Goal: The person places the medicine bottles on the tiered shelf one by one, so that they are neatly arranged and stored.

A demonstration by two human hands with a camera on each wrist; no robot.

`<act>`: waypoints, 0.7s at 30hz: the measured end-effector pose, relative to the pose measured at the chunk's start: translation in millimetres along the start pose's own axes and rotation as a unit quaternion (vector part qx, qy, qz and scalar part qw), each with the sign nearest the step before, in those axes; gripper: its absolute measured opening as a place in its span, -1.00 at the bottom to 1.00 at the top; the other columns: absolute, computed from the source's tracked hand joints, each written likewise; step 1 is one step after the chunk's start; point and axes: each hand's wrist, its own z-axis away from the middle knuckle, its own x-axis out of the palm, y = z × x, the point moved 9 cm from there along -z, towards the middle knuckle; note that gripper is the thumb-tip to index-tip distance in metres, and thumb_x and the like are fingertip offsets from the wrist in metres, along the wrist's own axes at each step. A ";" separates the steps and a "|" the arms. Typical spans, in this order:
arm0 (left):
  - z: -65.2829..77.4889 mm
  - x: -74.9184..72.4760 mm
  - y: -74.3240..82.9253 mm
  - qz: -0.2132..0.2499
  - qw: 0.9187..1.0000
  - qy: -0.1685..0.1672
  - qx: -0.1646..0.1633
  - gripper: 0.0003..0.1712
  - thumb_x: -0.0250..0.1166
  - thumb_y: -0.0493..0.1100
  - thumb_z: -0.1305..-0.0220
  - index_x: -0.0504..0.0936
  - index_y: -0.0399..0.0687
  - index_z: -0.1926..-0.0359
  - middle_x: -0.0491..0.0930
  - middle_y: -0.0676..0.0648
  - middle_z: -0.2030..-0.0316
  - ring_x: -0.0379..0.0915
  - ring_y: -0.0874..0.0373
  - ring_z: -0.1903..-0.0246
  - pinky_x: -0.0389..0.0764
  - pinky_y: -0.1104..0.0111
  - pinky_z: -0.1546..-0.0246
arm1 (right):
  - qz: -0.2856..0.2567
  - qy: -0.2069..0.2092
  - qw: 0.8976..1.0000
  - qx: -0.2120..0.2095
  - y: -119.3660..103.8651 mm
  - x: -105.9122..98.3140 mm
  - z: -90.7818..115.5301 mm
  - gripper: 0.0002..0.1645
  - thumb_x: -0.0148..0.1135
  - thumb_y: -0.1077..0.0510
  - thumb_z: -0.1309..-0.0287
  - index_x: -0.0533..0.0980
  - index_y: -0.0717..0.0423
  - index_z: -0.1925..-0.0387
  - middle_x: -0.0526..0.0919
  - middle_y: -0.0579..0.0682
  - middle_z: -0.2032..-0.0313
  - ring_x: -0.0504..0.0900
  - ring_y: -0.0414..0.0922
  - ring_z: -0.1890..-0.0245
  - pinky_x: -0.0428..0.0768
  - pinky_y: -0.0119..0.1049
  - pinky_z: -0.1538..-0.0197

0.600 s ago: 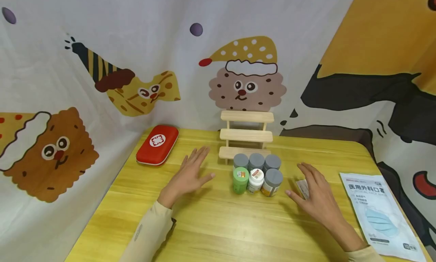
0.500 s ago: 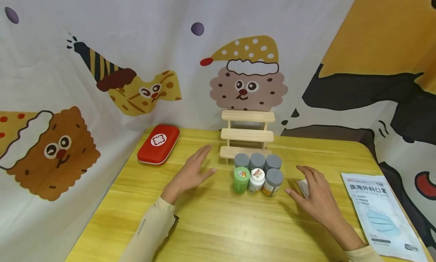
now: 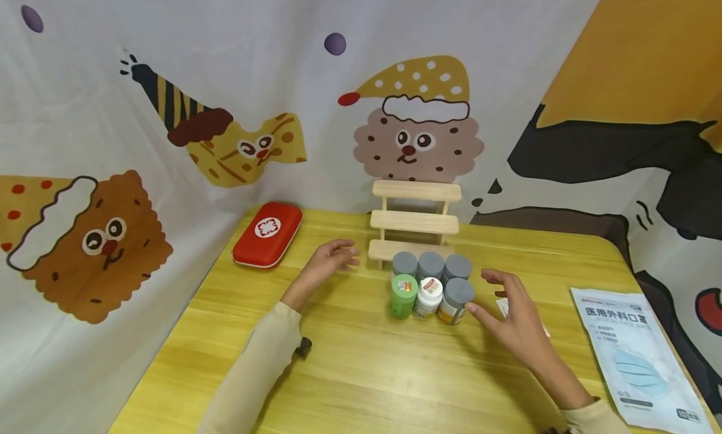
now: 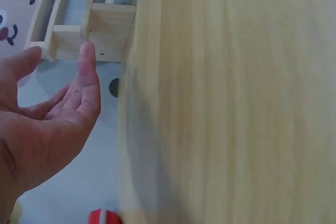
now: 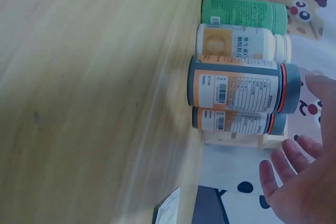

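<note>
Btls ×6 (image 3: 429, 293), upright on counter (image 3: 389, 377), nr wdn rack (image 3: 414, 221); L hand (image 3: 326, 264), R hand (image 3: 512, 318) either side, ea. grip unclenched.

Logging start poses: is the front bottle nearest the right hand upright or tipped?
Upright: bottle standing on table, grey lid up.

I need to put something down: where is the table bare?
The table is bare in front of the bottles, between the sleeves, and behind the mask packet, right of the wooden shelf. Crowded: six bottles packed before the shelf, the right hand beside them.
</note>
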 end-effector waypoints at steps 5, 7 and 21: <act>-11.1 5.3 -18.7 0.054 0.997 -0.011 -0.047 -0.43 0.21 -0.06 -0.62 0.46 -0.38 -0.41 0.64 -0.40 -0.25 0.78 0.05 -0.02 0.76 0.17 -0.11 | -0.009 0.004 1.000 -0.006 -3.8 2.1 -1.4 -0.10 0.68 0.25 -0.02 0.44 0.18 -0.38 0.61 0.08 -0.22 0.51 -0.12 -0.14 0.44 -0.62 -0.13; -12.8 8.5 -24.9 0.066 0.996 -0.015 -0.065 -0.46 0.22 -0.05 -0.61 0.52 -0.37 -0.36 0.67 -0.39 -0.21 0.79 0.07 0.02 0.77 0.25 -0.02 | -0.008 0.002 1.000 -0.005 -4.3 3.2 -1.4 -0.10 0.68 0.24 -0.02 0.44 0.19 -0.38 0.61 0.08 -0.22 0.51 -0.11 -0.14 0.44 -0.63 -0.13; -19.3 12.7 -33.1 0.073 0.990 0.005 -0.124 -0.53 0.38 0.07 -0.47 0.76 -0.22 -0.12 0.83 -0.15 0.01 0.82 0.12 0.14 0.76 0.42 0.20 | 0.000 -0.002 1.000 -0.006 -6.1 12.0 0.1 -0.12 0.69 0.27 0.02 0.46 0.21 -0.34 0.64 0.07 -0.15 0.52 -0.21 -0.12 0.47 -0.57 -0.06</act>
